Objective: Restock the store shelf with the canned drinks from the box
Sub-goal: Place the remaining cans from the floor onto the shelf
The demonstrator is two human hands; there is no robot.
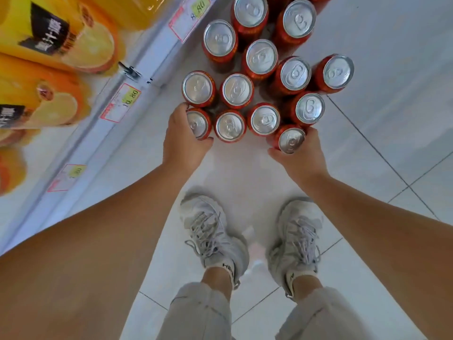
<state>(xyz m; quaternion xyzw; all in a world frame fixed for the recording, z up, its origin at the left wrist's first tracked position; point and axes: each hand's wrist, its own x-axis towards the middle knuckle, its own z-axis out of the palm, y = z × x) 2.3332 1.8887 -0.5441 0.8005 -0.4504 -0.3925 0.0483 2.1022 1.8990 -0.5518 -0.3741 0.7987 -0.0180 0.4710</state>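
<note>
Several red cans with silver tops (237, 90) stand upright in a cluster on a white surface beside the shelf. My left hand (182, 137) grips the nearest can on the left (198, 123), fingers curled round its side. My right hand (302, 153) grips the nearest can on the right (290, 141), which tilts slightly toward me. No box is in view.
A white shelf edge (137, 87) with price tags (121, 101) runs diagonally at left, with large orange juice bottles (56, 35) above it. My two white sneakers (213, 231) stand on the white tiled floor (382, 123) below the cans.
</note>
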